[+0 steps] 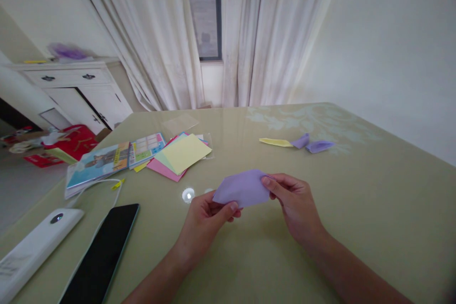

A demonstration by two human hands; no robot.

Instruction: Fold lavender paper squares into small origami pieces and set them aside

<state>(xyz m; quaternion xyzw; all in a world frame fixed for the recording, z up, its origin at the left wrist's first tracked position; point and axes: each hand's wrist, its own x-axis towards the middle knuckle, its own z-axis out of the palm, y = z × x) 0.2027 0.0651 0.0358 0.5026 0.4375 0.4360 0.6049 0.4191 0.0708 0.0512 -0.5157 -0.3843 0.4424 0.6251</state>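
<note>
A folded purple paper (243, 188) is held just above the olive table (374, 190). My left hand (206, 221) pinches its left lower edge between thumb and fingers. My right hand (295, 202) pinches its right end. Both hands are closed on the paper. Farther back on the right lie a folded yellow piece (275, 142) and two folded purple pieces (313, 145).
A stack of coloured paper sheets (181, 154) lies at the left centre, beside booklets (107, 161). A black tablet (101, 254) and a white power bank (33, 249) with a cable sit at the near left. Curtains, a window and a white cabinet (74, 90) stand behind.
</note>
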